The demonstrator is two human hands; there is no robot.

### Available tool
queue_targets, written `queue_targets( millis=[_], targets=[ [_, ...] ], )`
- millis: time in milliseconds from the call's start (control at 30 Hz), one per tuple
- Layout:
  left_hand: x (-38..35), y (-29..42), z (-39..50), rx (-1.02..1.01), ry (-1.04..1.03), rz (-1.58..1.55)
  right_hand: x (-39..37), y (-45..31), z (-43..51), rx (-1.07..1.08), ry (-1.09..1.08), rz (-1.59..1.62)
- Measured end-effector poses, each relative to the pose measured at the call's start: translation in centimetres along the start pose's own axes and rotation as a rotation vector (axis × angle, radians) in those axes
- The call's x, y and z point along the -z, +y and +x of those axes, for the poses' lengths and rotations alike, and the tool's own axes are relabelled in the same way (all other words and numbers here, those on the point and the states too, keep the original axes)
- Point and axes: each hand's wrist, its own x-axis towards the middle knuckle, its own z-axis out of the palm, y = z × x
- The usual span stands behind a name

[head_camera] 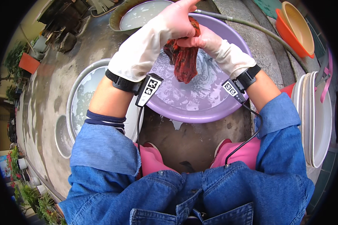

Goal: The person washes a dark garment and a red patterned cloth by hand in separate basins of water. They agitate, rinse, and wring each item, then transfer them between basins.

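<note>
Above a purple plastic basin (191, 117) of water, my left hand (177, 21), in a pink and white rubber glove, grips a wet, dark red patterned cloth (186, 63). My right hand (204, 39), gloved the same way, pinches the cloth just below and to the right of the left. The cloth hangs bunched over the water, its upper part partly hidden by my fingers. A hose (242, 21) with a metal end reaches the basin's far rim.
A metal tub (69, 112) of cloudy water stands left, beside a smaller bowl (62, 137). Another basin (114, 21) of cloudy water is beyond. At right are stacked white basins (307, 121), orange and tan basins (281, 31) and a stone ledge (250, 39).
</note>
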Motion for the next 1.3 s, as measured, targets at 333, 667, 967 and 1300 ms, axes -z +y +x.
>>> queue_targets(
  millis=[333,667,967,1300],
  targets=[
    [0.6,-5.4,2.7,-0.072,0.358,-0.622,0.8,-1.2,-0.9,-0.015,0.181,0.457],
    [-5.8,-9.6,1.4,0.044,-0.364,-1.237,1.7,-2.3,-0.2,0.017,0.338,0.421],
    [-7.3,-7.6,-0.2,0.194,-0.415,-1.248,3.2,-3.1,-1.0,0.014,0.086,0.432],
    [-8.2,-5.3,-0.8,0.515,-0.267,-0.937,2.9,-0.7,-0.4,-0.274,0.211,0.263]
  ],
)
